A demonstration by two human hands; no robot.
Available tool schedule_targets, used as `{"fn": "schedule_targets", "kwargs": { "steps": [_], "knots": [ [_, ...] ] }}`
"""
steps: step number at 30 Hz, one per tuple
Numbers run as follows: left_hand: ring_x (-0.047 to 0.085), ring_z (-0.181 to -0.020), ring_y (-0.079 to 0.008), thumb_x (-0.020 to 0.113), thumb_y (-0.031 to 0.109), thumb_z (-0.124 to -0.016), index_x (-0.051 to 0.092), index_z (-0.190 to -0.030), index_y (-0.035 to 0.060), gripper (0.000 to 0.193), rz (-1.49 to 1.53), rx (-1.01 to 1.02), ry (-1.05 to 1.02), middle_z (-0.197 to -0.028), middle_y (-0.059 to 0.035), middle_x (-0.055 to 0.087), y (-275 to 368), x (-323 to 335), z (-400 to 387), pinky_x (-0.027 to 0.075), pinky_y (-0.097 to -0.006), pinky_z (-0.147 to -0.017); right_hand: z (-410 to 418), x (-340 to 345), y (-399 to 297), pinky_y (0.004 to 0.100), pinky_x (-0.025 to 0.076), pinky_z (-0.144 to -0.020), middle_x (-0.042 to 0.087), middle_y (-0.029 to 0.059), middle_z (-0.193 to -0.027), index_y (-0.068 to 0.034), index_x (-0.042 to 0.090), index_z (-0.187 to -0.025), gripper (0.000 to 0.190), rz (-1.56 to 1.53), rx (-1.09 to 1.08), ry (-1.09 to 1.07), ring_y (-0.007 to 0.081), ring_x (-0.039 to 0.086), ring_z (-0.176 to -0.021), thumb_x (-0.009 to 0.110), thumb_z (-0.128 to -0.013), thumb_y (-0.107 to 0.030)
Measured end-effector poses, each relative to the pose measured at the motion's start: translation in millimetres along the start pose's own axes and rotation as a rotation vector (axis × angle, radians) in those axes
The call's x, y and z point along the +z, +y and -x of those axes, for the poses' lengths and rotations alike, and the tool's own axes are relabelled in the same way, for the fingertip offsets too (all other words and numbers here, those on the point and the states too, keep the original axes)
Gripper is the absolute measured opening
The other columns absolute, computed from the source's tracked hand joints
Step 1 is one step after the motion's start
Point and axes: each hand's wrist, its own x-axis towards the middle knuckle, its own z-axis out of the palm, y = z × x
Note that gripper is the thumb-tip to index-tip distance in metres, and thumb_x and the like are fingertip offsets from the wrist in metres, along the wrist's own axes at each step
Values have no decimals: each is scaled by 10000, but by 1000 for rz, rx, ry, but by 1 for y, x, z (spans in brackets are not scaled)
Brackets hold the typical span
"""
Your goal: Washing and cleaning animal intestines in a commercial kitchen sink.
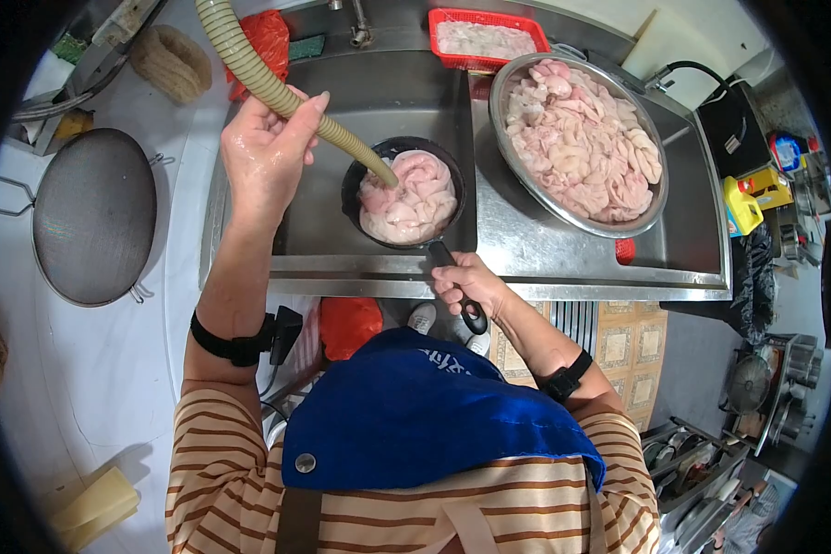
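My left hand [266, 145] holds a ribbed yellowish hose [249, 62] above the left sink basin [381, 90]. The hose's end points down at pale pink intestines [415, 201] in a black pan [348, 201]. My right hand [467, 280] is closed around the pan's black handle [443, 255] at the sink's front edge. To the right, a large steel bowl [502, 149] heaped with more pale intestines [582, 138] rests over the sink's divider and right side. Whether water runs from the hose cannot be told.
A red plastic basket [488, 15] with whitish contents stands behind the bowl. A faucet [361, 31] and a red plastic bag [266, 38] are at the sink's back. A round mesh strainer [95, 218] lies on the left; a yellow bottle [742, 208] stands at the right.
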Motion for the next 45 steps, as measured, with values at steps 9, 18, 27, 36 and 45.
{"fn": "schedule_targets", "kwargs": {
  "steps": [9,18,27,36,45],
  "knots": [
    [508,-548,-63,655,41,-788,567,-878,-12,137,5,7,-6,-720,-44,581,2,-1,1,383,-174,-433,-2,-3,3,222,356,-315,456,29,-618,-24,444,-842,97,4,-21,7,64,415,-424,523,-846,-79],
    [509,-546,-63,653,30,-786,570,-875,-13,129,0,-2,-12,-723,-44,583,2,0,2,386,-173,-435,-6,-6,2,214,345,-307,453,24,-616,-36,439,-814,115,8,-28,-3,61,419,-424,539,-840,-87],
    [506,-544,-57,655,27,-783,570,-872,-14,130,-18,-17,3,-728,-43,587,3,1,3,377,-172,-432,-8,-7,0,235,362,-337,444,24,-613,-35,434,-808,116,-3,-11,-3,66,411,-433,535,-842,-81],
    [514,-551,-60,654,34,-786,571,-865,-21,127,-25,-5,-3,-726,-40,583,5,-1,2,389,-172,-438,-9,-9,0,213,346,-332,456,11,-595,-58,452,-814,89,13,-21,-8,54,400,-424,524,-848,-97],
    [517,-558,-71,645,32,-794,574,-863,-26,115,48,63,50,-741,-61,597,0,-3,-2,400,-179,-441,-11,-10,0,212,343,-333,445,14,-593,-68,432,-798,110,-39,-23,-45,51,394,-430,530,-849,-80]
  ]
}}
